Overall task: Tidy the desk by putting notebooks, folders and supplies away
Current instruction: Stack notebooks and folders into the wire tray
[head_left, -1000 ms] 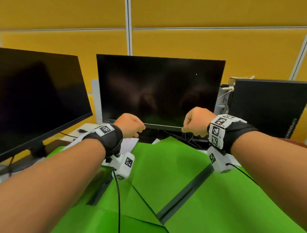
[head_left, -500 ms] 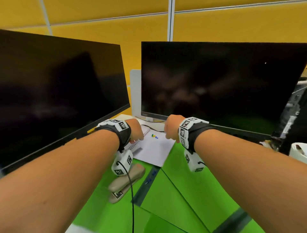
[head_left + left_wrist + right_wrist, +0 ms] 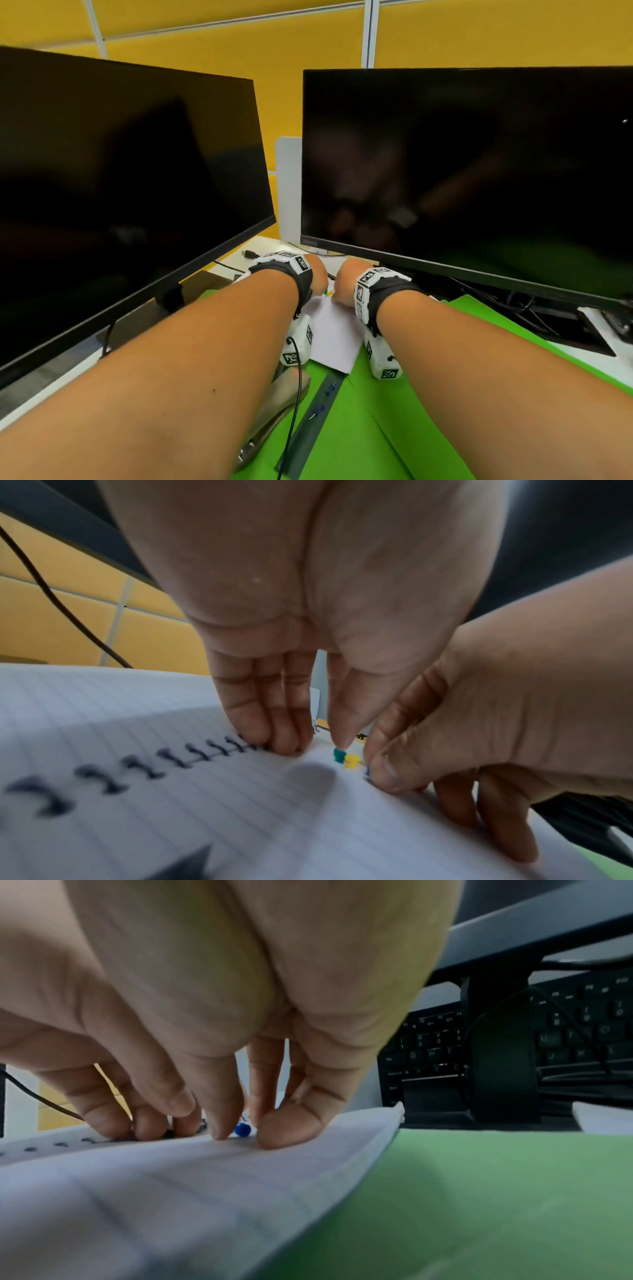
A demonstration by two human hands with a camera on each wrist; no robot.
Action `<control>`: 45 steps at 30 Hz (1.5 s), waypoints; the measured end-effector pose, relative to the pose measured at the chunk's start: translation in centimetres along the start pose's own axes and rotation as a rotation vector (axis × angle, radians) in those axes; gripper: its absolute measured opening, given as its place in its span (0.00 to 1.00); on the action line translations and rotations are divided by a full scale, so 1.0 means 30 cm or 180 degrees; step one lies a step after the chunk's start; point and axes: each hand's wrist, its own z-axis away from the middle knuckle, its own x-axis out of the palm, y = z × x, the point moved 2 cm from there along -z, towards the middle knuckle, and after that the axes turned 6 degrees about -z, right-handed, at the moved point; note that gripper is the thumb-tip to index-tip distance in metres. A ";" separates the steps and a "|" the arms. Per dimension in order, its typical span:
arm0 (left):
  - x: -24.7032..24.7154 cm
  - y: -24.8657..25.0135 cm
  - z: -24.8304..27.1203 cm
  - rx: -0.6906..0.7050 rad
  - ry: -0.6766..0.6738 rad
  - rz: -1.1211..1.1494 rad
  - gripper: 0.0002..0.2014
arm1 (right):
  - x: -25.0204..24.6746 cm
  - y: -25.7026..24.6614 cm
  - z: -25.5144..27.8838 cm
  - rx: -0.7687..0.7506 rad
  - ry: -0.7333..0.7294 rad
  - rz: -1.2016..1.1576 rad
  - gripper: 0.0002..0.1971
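An open spiral notebook (image 3: 334, 337) lies between the two monitors, with its lined page (image 3: 171, 791) under both hands. Three small push pins stand on the page: green (image 3: 339, 754), yellow (image 3: 352, 761) and blue (image 3: 242, 1129). My left hand (image 3: 318, 737) points down with its fingertips (image 3: 274, 739) on the spiral binding, and one digit's tip touches the green pin. My right hand (image 3: 257, 1137) pinches the blue pin between two fingertips while its other fingers rest on the paper. In the head view the two hands (image 3: 317, 274) (image 3: 344, 284) almost meet.
Green folders (image 3: 428, 394) lie under and in front of the notebook. A beige stapler (image 3: 284, 394) sits under my left forearm, beside a dark strip (image 3: 308, 428) that carries blue pins. Two dark monitors (image 3: 120, 171) (image 3: 462, 171) stand close behind. A black keyboard (image 3: 565, 1042) lies to the right.
Both hands came down and to the left, from in front of the right monitor onto the notebook, and closed in on the pins. The head view turned left with them.
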 end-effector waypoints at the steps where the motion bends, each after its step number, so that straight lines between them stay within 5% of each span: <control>1: 0.003 0.003 -0.024 -0.0015 -0.0066 -0.0024 0.31 | 0.002 0.003 -0.010 0.0026 0.0011 -0.0068 0.13; 5: -0.003 0.036 -0.051 0.0079 -0.0436 -0.0132 0.27 | 0.000 0.034 -0.021 0.0039 0.0060 -0.0323 0.10; 10: 0.031 0.055 -0.152 0.0079 -0.0294 -0.0441 0.27 | -0.013 0.047 -0.010 -0.0201 0.0117 -0.0441 0.09; 16: -0.021 0.095 -0.034 -0.0129 -0.0109 -0.0836 0.18 | -0.046 0.051 0.052 -0.0312 0.0141 -0.0309 0.03; 19: -0.037 0.096 0.019 -0.0060 -0.0126 -0.0528 0.18 | -0.043 0.062 0.076 -0.0204 0.0052 -0.0440 0.08; 23: -0.039 0.093 0.142 -0.0098 -0.0313 0.0120 0.05 | -0.056 0.084 0.132 -0.0139 -0.0023 -0.0619 0.05; 31: -0.137 0.144 0.321 0.0171 -0.0041 0.0878 0.07 | -0.164 0.156 0.260 -0.0024 -0.0258 -0.1343 0.04; 38: -0.262 0.403 0.485 0.0880 0.0155 0.1089 0.06 | -0.369 0.406 0.516 0.0159 -0.0006 -0.1455 0.04; 45: -0.306 0.863 0.625 0.1942 0.0016 0.1217 0.02 | -0.532 0.872 0.871 0.0897 0.0405 -0.1415 0.09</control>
